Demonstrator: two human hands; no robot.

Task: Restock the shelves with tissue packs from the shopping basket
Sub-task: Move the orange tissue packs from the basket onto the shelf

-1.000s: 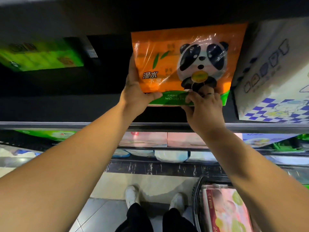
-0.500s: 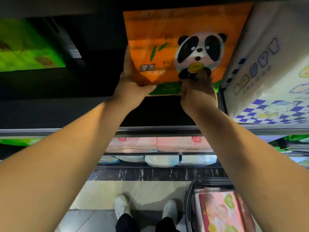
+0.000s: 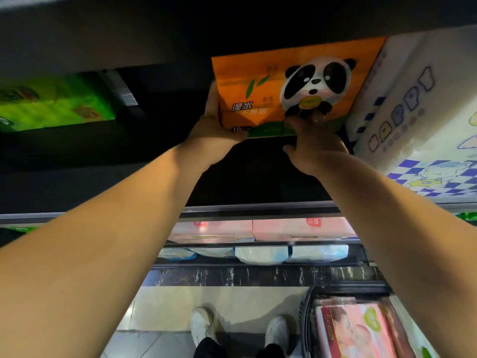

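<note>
Gripping orange pack (image 3: 258, 73), L hand (image 3: 214, 127) round left edge, R hand (image 3: 315, 143) fingers flat on front; shelf (image 3: 129, 161) free leftward.

An orange plastic-wrapped tissue pack (image 3: 271, 81), printed with a panda and a green strip along its lower edge, stands upright with its face to the camera deep in the dark upper shelf (image 3: 258, 209), just beside a white pack with blue chequered print (image 3: 418, 112). The left hand (image 3: 216, 125) grips its lower left corner with the thumb across the bottom edge, and the right hand (image 3: 313, 140) touches its lower front under the panda. Low on the right, a dark shopping basket (image 3: 305, 313) on the floor holds a pink plastic-wrapped tissue pack (image 3: 353, 329) lying flat.
</note>
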